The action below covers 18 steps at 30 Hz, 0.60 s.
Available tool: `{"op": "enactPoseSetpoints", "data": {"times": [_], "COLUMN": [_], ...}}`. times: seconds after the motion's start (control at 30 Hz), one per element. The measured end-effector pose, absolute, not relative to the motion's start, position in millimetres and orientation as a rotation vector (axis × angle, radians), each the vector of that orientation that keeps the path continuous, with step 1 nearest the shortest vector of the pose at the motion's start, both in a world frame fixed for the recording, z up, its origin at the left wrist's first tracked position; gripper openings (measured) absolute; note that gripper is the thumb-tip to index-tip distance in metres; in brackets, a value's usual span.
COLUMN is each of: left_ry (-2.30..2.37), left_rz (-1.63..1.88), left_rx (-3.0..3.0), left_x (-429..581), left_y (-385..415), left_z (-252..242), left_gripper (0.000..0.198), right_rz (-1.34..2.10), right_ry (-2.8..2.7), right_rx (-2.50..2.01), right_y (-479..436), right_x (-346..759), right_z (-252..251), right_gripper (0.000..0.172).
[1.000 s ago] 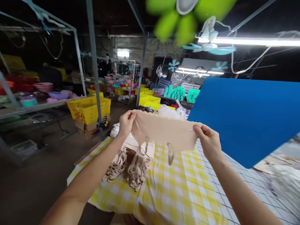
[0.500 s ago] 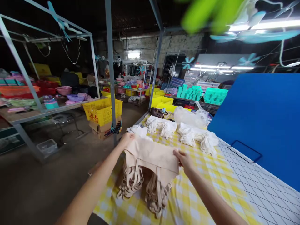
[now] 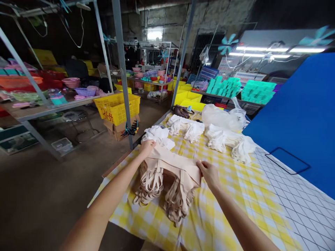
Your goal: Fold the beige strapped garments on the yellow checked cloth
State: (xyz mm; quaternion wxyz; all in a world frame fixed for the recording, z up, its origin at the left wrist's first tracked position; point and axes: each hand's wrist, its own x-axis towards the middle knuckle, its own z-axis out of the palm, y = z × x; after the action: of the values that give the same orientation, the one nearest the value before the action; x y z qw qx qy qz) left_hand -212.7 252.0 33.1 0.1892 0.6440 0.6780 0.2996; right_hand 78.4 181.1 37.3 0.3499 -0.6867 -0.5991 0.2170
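Note:
A beige strapped garment (image 3: 174,162) lies on top of a stack of similar beige pieces, whose looped straps (image 3: 150,184) hang in two bunches toward the near side. My left hand (image 3: 148,147) pinches its upper left corner, close to a crumpled white garment pile (image 3: 158,135). At the right end of the same garment, my right hand (image 3: 208,170) grips the edge between thumb and fingers. The stack rests on a yellow and white checked cloth (image 3: 222,212).
Two white garment stacks (image 3: 186,127) (image 3: 230,141), a clear plastic bag (image 3: 222,116) and a dark handbag (image 3: 181,111) lie farther back. A metal post (image 3: 123,69) stands left. On the right are a blue board (image 3: 295,115) and a white wire-grid surface (image 3: 295,188).
The view has tilted down and shifted, so the background appears higher. The beige garment has been lowered nearer the stack, with both hands still holding its ends.

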Motion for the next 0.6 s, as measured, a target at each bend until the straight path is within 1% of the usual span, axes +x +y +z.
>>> {"op": "enactPoseSetpoints", "data": {"times": [0.3,0.4,0.47,0.5,0.6], "left_ry": [2.034,2.09,1.988,1.878,1.506], "left_rz": [0.648,0.71,0.745,0.714,0.407], "left_rx": [1.909,2.026,2.181,2.255,2.339], "left_x": [-200.4,-194.8,-190.2,-187.8,-183.2], "left_y": [240.2,236.4,235.2,234.1,226.4], "left_z": [44.4,54.0,60.2,62.7,65.3], "left_gripper": [0.025,0.036,0.042,0.041,0.038], "right_rz": [0.33,0.261,0.155,0.1,0.073], "right_ry": [-1.587,-1.607,-1.653,-1.699,-1.973], "right_rx": [-1.915,-1.982,-1.909,-1.82,-1.52], "right_y": [178.3,175.7,175.2,174.4,167.4], "right_x": [74.7,74.2,74.4,74.5,75.2], "right_z": [26.9,25.7,25.0,24.8,24.5], "right_gripper": [0.027,0.029,0.033,0.035,0.035]}}
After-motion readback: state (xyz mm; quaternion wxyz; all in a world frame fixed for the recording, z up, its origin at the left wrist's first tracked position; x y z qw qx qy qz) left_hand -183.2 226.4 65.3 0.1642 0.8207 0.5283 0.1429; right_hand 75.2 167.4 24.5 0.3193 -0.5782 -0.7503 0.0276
